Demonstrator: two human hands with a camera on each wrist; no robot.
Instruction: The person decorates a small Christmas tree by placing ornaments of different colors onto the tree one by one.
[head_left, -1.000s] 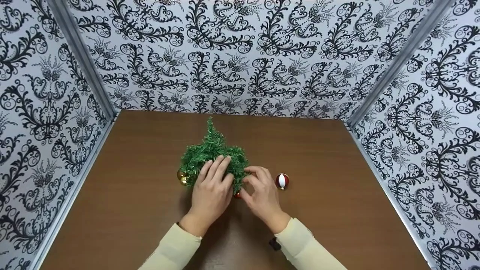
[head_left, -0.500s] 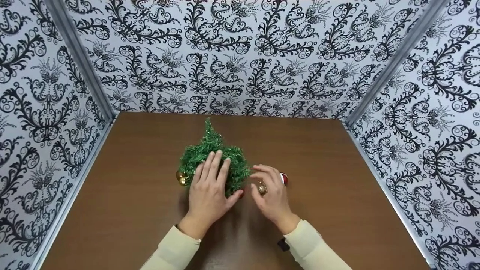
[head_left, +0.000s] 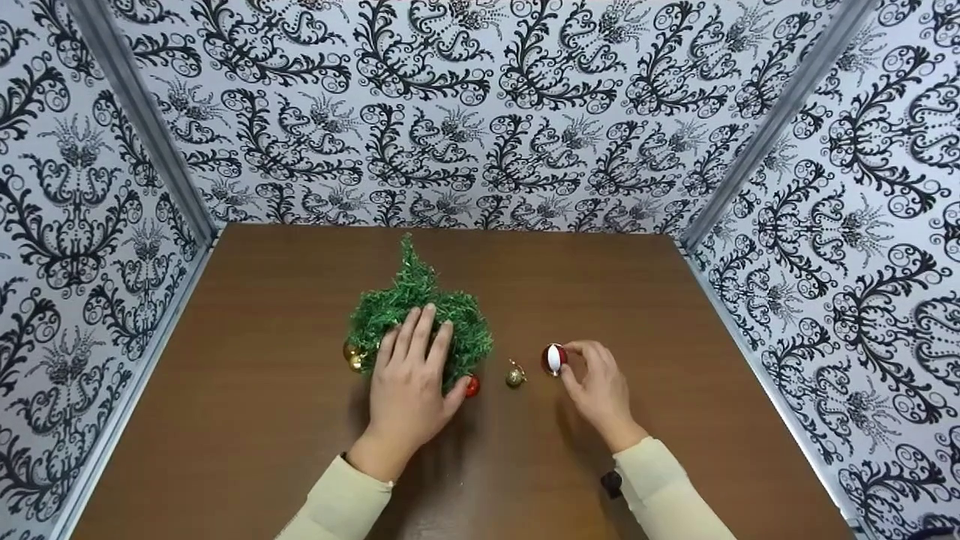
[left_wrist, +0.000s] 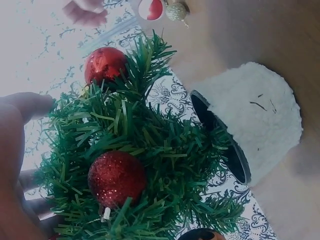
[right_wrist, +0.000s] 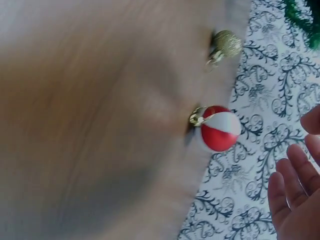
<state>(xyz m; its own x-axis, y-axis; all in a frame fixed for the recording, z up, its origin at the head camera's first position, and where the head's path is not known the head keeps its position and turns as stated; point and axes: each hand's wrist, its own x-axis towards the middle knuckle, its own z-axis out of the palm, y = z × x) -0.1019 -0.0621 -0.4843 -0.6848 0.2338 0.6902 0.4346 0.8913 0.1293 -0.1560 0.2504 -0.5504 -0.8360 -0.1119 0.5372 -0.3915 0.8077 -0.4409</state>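
A small green artificial Christmas tree (head_left: 412, 289) stands left of the middle of the table. My left hand (head_left: 409, 386) rests on its near side, fingers straight and a little spread. Red baubles hang there, one glittery (left_wrist: 116, 179) and one shiny (left_wrist: 106, 65); gold baubles (head_left: 355, 361) show at the left edge. To the right, my right hand (head_left: 604, 386) is beside a red-and-white bauble (head_left: 554, 359), its fingertips right at the ball's edge in the head view. The right wrist view shows its fingers loosely bent and apart from the ball. Between hand and tree lies a small gold glitter bauble (head_left: 514, 377).
The tree's base is a white fuzzy pot (left_wrist: 262, 117) with a dark rim. Patterned wall panels (head_left: 450, 112) with grey metal posts (head_left: 146, 112) enclose the brown table (head_left: 300, 270) at the back and both sides.
My right hand has moved right, away from the tree to the red-and-white bauble. The gold glitter bauble, within that hand half a second ago, now lies on the table. My left hand stays on the tree.
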